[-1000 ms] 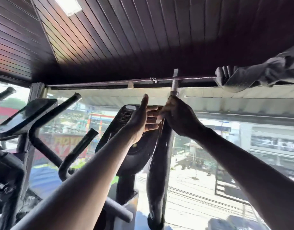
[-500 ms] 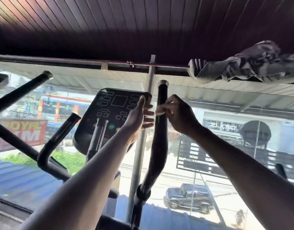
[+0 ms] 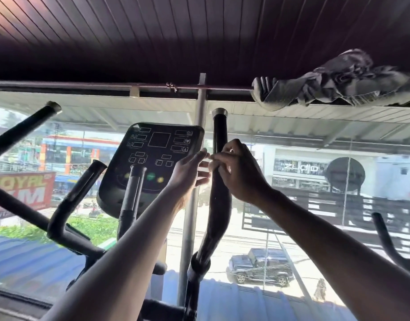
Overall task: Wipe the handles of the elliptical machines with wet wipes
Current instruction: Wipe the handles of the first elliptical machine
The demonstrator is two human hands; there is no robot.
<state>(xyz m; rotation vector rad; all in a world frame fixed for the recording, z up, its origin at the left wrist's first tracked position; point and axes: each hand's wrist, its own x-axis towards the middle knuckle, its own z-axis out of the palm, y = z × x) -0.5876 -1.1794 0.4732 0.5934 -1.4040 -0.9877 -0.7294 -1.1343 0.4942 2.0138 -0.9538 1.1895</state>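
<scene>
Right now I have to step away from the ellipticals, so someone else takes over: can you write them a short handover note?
Left hand: open, fingers straight, fingertips meeting the right hand beside the right handle.
Right hand: curled round that handle's upper part; a wipe may be under its fingers, but I cannot tell.
Console stands left of the handle; the left handle is untouched now.
Done: cannot tell how much is wiped.
Left: finish this handle, then the others.

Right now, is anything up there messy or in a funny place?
Yes. A crumpled grey cloth is bunched up on the rail near the ceiling at the upper right, above the window. It looks tossed or pushed aside there, not hung neatly. The elliptical console and handles look normal.
</scene>
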